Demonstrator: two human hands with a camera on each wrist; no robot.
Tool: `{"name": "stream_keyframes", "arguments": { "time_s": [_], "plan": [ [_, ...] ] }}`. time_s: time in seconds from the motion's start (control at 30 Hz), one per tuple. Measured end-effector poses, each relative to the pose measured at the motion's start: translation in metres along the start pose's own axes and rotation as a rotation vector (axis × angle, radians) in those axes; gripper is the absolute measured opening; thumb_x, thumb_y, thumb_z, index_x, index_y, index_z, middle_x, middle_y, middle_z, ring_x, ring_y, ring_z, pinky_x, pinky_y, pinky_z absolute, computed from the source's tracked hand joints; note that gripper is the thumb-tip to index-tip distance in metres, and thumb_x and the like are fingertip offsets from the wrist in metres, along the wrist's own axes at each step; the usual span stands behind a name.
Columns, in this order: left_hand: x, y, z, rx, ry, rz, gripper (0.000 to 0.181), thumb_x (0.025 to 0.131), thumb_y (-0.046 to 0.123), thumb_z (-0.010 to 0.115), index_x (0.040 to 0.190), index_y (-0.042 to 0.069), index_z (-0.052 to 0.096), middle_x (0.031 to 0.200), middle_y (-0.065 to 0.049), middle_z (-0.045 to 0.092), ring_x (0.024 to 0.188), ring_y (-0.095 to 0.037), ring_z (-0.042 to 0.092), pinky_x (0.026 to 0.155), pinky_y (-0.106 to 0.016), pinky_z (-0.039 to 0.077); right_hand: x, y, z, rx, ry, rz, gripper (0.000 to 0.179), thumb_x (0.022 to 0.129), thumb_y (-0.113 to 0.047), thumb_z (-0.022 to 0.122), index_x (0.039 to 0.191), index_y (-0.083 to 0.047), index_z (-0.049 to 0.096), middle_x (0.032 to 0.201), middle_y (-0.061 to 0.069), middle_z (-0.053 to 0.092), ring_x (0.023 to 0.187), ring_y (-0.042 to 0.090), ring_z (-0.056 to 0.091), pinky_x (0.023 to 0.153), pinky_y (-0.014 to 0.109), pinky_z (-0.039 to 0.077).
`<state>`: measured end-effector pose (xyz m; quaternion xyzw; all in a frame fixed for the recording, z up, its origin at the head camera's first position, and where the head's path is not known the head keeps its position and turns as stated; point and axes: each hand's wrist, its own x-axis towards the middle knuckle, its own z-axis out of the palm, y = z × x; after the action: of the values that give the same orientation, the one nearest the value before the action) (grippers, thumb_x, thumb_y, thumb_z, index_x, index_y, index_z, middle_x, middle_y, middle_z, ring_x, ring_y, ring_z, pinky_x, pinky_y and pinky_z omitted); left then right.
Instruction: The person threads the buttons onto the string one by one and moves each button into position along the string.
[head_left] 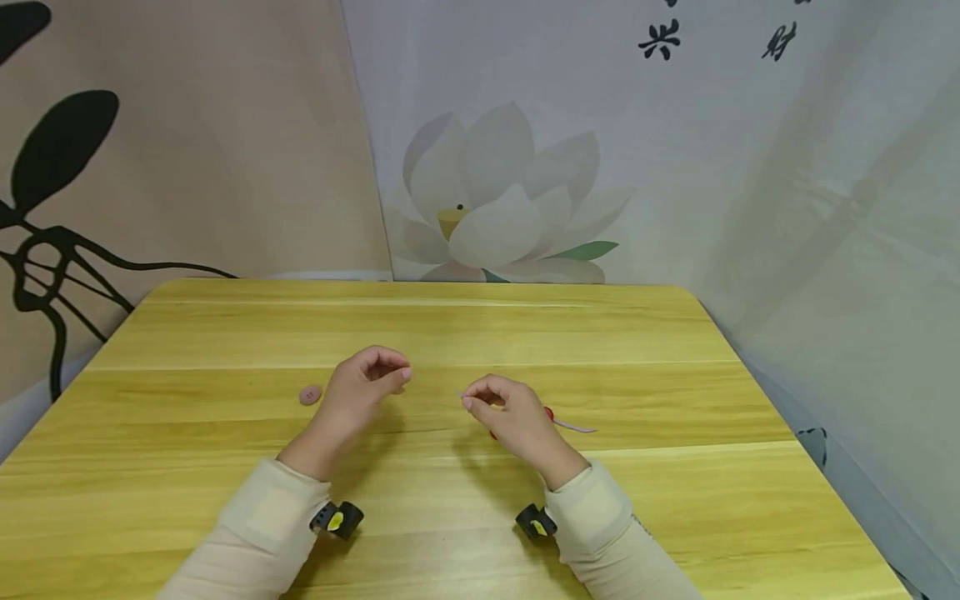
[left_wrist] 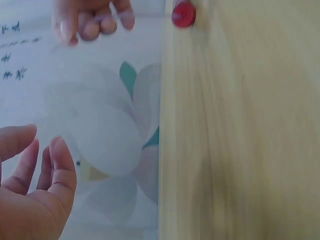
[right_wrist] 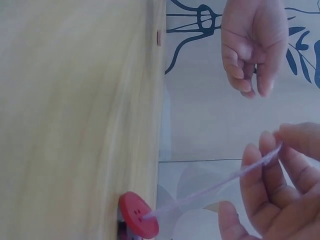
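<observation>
My right hand (head_left: 521, 421) pinches the end of a thin pale purple string (right_wrist: 215, 187) between thumb and forefinger, above the table. From there the string slants down to a red button (right_wrist: 136, 214) with holes, which stands tilted by the tabletop. Behind the hand in the head view, red edges peek out on both sides, and a tail of string trails off to the right. My left hand (head_left: 358, 396) hovers a short way left of the right one, fingers loosely bent with a gap to the thumb and nothing between them. A dusty pink button (head_left: 310, 395) lies left of it.
The wooden table (head_left: 420, 533) ends in a rounded far edge against a hanging cloth backdrop (head_left: 510, 50) with a printed lotus. Dark straps with small cameras (head_left: 337, 520) sit on both wrists.
</observation>
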<state>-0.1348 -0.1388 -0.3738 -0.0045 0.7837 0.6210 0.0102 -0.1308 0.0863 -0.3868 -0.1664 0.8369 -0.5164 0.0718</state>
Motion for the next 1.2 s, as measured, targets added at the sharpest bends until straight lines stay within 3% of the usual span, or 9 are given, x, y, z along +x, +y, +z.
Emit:
{"name": "stream_keyframes", "arguments": {
  "time_s": [0.07,0.13,0.2,0.27,0.5,0.63,0.73,1.03,1.2],
  "plan": [
    [0.003,0.000,-0.008,0.010,0.028,-0.003,0.021,0.095,0.012,0.062,0.109,-0.003,0.060,0.093,-0.001,0.063,0.084,-0.013,0.061,0.106,-0.042,0.034,-0.001,-0.001,-0.001,0.006,-0.003,0.005,0.009,0.096,-0.018,0.061,0.100,-0.013,0.068,0.101,0.004,0.068,0.065,0.011,0.052,0.057,0.025,0.043],
    [0.005,-0.001,-0.016,0.022,0.051,-0.004,0.023,0.095,0.013,0.061,0.111,-0.004,0.059,0.093,0.001,0.062,0.084,-0.011,0.060,0.107,-0.042,0.033,-0.001,-0.002,-0.002,0.010,-0.006,0.010,0.009,0.097,-0.018,0.060,0.101,-0.013,0.067,0.102,0.005,0.068,0.061,0.012,0.049,0.054,0.024,0.042],
    [0.007,-0.003,-0.024,0.019,0.067,-0.003,0.026,0.096,0.013,0.061,0.114,-0.005,0.057,0.094,0.001,0.060,0.087,-0.012,0.060,0.105,-0.031,0.037,-0.002,-0.003,-0.002,0.014,-0.007,0.018,0.010,0.097,-0.018,0.060,0.101,-0.013,0.067,0.103,0.006,0.067,0.053,0.013,0.044,0.050,0.024,0.040],
    [0.009,-0.004,-0.031,0.010,0.074,-0.007,0.028,0.096,0.012,0.059,0.116,-0.008,0.055,0.097,0.000,0.058,0.090,-0.013,0.059,0.085,-0.026,0.052,-0.002,-0.004,-0.003,0.010,-0.005,0.024,0.010,0.097,-0.018,0.060,0.101,-0.014,0.067,0.103,0.004,0.067,0.053,0.012,0.044,0.049,0.024,0.039],
    [0.014,-0.011,-0.053,0.056,0.102,-0.048,0.032,0.098,0.019,0.058,0.120,-0.004,0.054,0.106,-0.004,0.056,0.092,-0.009,0.058,0.081,-0.020,0.051,-0.004,-0.005,-0.005,0.033,-0.010,0.045,0.010,0.097,-0.019,0.060,0.102,-0.015,0.067,0.102,0.004,0.066,0.046,0.011,0.040,0.047,0.024,0.037],
    [0.015,-0.015,-0.063,0.077,0.116,-0.119,0.035,0.098,0.026,0.057,0.122,0.001,0.053,0.105,0.001,0.056,0.092,-0.008,0.059,0.062,-0.023,0.048,-0.004,-0.007,-0.006,0.029,-0.011,0.039,0.010,0.097,-0.018,0.060,0.102,-0.015,0.067,0.102,0.003,0.066,0.046,0.013,0.039,0.050,0.025,0.039],
    [0.015,-0.017,-0.069,0.075,0.112,-0.156,0.037,0.098,0.030,0.057,0.124,0.004,0.052,0.105,0.003,0.056,0.099,-0.017,0.058,0.056,-0.027,0.044,-0.004,-0.007,-0.007,0.008,-0.005,0.029,0.010,0.097,-0.018,0.060,0.102,-0.015,0.067,0.102,0.001,0.066,0.058,0.013,0.046,0.059,0.027,0.043],
    [0.017,-0.028,-0.082,0.039,0.118,-0.174,0.043,0.098,0.027,0.057,0.130,0.000,0.047,0.120,-0.010,0.050,0.119,-0.037,0.048,0.071,-0.032,0.055,-0.005,-0.006,-0.006,-0.008,-0.001,0.018,0.009,0.096,-0.017,0.060,0.101,-0.015,0.068,0.102,0.000,0.067,0.069,0.017,0.049,0.063,0.030,0.044],
    [0.019,-0.037,-0.090,0.134,0.122,-0.147,0.049,0.098,0.030,0.056,0.133,-0.003,0.046,0.124,-0.015,0.050,0.117,-0.036,0.051,0.082,-0.027,0.053,-0.005,-0.006,-0.007,-0.015,0.005,0.016,0.009,0.096,-0.018,0.061,0.101,-0.016,0.068,0.103,-0.001,0.067,0.084,0.018,0.056,0.070,0.032,0.046]
  ]
}}
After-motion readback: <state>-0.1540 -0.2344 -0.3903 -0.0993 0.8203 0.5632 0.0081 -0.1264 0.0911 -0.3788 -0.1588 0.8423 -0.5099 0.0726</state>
